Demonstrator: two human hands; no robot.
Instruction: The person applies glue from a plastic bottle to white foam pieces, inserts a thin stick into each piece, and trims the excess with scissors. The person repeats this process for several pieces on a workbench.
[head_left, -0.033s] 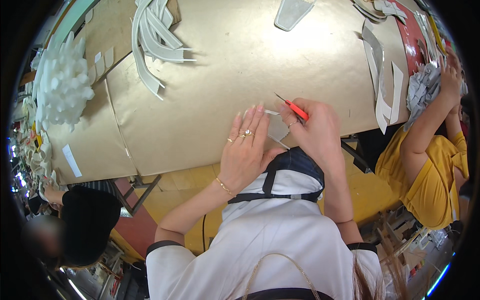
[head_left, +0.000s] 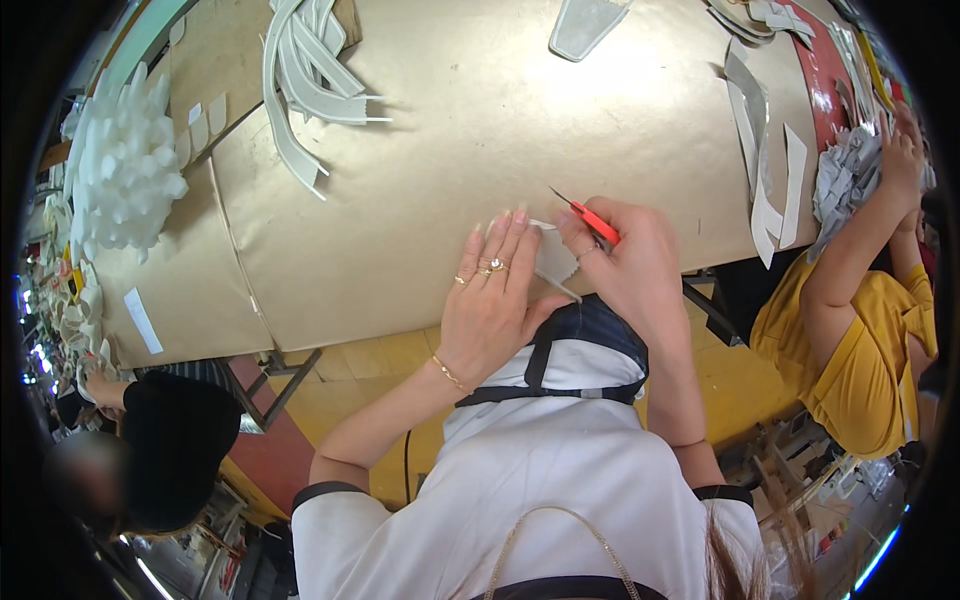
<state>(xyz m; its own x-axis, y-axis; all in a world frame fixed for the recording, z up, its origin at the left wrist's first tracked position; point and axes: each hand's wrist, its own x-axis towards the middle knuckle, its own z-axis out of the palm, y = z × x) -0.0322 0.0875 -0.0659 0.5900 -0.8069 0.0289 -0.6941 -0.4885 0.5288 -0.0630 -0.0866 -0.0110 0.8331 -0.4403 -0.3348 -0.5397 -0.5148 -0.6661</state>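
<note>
My left hand (head_left: 487,285) lies flat near the table's front edge, fingers stretched out. It rests on a light grey piece (head_left: 554,257) with a zigzag-cut edge and pale strips along its sides; the hand hides much of it. Closed around a small red-handled tool (head_left: 596,222), like thread snips, is my right hand (head_left: 635,258). The tool's thin dark tip points up and to the left, beyond the grey piece. My right thumb is close to the piece's right side; whether it touches I cannot tell.
A bundle of pale curved strips (head_left: 305,70) lies at the back left, beside a translucent white bumpy mass (head_left: 125,165). A grey panel (head_left: 585,25) is at the back. White cut-offs (head_left: 762,150) lie at right, near a person in yellow (head_left: 850,340). Another person (head_left: 180,440) sits left.
My right hand and the red-handled tool have shifted very slightly to the right. My left hand stays in place on the grey piece.
</note>
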